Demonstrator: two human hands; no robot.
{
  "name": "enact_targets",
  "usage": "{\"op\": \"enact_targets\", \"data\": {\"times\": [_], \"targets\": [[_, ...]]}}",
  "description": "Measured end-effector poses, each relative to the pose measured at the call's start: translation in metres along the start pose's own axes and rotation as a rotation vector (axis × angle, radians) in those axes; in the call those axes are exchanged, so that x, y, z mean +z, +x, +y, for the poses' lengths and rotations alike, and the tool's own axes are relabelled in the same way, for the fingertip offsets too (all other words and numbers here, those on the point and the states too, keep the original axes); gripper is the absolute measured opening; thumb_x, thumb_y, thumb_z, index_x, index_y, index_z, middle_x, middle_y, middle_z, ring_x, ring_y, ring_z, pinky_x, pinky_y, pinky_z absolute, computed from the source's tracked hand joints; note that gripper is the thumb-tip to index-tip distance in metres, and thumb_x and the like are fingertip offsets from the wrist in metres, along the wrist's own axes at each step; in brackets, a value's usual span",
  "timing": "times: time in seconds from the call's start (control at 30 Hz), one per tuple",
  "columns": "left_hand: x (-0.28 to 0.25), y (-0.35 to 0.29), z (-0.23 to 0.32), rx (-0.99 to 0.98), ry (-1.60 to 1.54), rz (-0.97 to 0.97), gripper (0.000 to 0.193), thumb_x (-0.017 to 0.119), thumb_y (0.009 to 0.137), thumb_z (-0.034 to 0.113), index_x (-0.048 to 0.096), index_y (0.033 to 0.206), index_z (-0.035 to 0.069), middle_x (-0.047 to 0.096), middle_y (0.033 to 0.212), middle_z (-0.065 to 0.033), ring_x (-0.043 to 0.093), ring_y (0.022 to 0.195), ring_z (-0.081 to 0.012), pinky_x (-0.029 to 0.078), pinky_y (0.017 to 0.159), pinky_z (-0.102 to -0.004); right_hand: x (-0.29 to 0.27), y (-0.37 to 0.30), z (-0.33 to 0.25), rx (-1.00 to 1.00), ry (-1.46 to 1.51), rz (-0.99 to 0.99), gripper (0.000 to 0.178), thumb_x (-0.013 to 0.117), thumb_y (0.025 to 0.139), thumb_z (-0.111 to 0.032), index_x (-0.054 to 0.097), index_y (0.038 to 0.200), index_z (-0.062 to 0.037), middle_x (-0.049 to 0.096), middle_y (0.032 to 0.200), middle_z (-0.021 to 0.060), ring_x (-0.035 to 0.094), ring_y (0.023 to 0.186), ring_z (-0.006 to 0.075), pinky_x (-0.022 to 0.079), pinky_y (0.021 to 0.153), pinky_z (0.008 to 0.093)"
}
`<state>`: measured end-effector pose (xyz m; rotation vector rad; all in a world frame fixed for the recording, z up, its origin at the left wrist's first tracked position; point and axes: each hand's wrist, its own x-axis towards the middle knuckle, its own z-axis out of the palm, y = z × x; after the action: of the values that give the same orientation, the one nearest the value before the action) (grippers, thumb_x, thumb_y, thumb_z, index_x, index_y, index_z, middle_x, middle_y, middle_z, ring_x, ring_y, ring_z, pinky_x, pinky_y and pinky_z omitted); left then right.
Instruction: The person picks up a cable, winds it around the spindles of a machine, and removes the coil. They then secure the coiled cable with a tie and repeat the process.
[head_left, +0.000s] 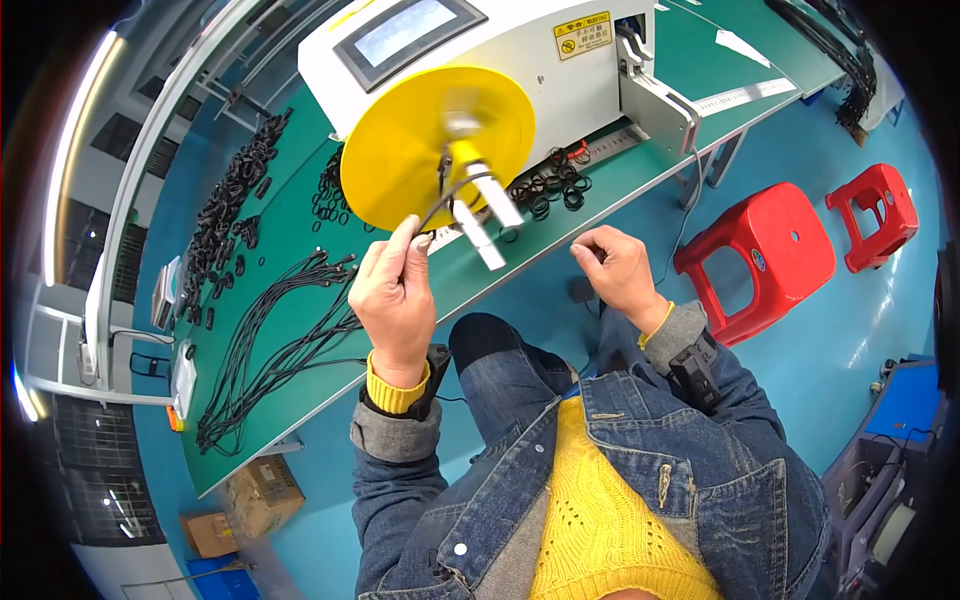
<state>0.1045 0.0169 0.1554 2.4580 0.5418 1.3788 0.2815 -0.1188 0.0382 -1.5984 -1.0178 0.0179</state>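
My left hand [395, 295] pinches a thin black strap [447, 196] that runs up to the hub of a large yellow reel [410, 150] mounted on the front of a white machine [520, 75]. My right hand [615, 270] hovers over the bench edge with its fingers curled, thumb and forefinger pressed together; whether it holds anything I cannot tell. Small black loops [550, 185] lie on the green bench [300, 420] just beyond the reel. White bars [485, 215] stick out from the reel's hub toward my hands.
Bundles of black cords [280, 345] and a long heap of black rings [225, 215] cover the bench's left part. Two red stools [765, 255] [878, 212] stand on the blue floor to my right. Cardboard boxes [262, 495] sit under the bench.
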Motion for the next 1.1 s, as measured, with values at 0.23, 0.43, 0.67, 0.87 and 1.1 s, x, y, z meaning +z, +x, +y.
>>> {"op": "enact_targets", "data": {"times": [0.23,0.43,0.67,0.87,1.1], "targets": [[0.003,-0.012,0.008,-0.024,0.012,-0.002,0.019,0.061,0.081,0.001,0.063,0.1,-0.002,0.056,0.068,-0.0098,0.051,0.056,-0.0158,0.042,0.052,-0.0249,0.002,-0.001,-0.002,0.022,0.023,-0.071,0.006,0.063,0.075,-0.006,0.063,0.077,-0.0003,0.059,0.067,0.0071,0.053,0.054,0.0143,0.042,0.05,0.0262],[0.015,-0.019,0.007,-0.037,-0.044,-0.009,0.021,0.06,0.081,-0.001,0.062,0.101,-0.002,0.055,0.069,-0.0107,0.052,0.057,-0.0175,0.043,0.053,-0.0278,0.0,0.001,-0.004,0.033,0.042,-0.098,0.007,0.063,0.076,-0.006,0.063,0.078,-0.0002,0.059,0.068,0.0068,0.053,0.054,0.0142,0.042,0.05,0.0261],[0.023,0.01,0.036,0.195,0.215,-0.037,0.027,0.063,0.078,0.002,0.06,0.105,-0.001,0.053,0.068,-0.011,0.055,0.057,-0.0216,0.046,0.052,-0.0303,-0.007,0.035,-0.051,-0.158,0.217,-0.073,0.01,0.065,0.075,-0.009,0.062,0.074,0.0002,0.059,0.066,0.0076,0.053,0.053,0.0154,0.042,0.049,0.0268],[0.033,0.017,0.052,0.308,0.381,-0.128,0.031,0.067,0.075,0.008,0.061,0.104,0.0,0.049,0.065,-0.009,0.052,0.054,-0.0225,0.044,0.049,-0.0311,0.001,0.055,-0.064,-0.206,0.25,-0.126,0.012,0.066,0.075,-0.011,0.062,0.073,0.0003,0.057,0.063,0.0093,0.053,0.051,0.0168,0.041,0.047,0.0276],[0.03,0.012,0.045,0.336,0.36,-0.068,0.015,0.07,0.071,0.011,0.058,0.078,0.005,0.047,0.062,-0.0054,0.049,0.055,-0.0225,0.04,0.051,-0.0332,0.01,0.056,-0.06,-0.196,0.231,-0.061,0.013,0.066,0.075,-0.012,0.062,0.073,0.0002,0.056,0.06,0.0107,0.054,0.05,0.0175,0.041,0.047,0.0279]]}}
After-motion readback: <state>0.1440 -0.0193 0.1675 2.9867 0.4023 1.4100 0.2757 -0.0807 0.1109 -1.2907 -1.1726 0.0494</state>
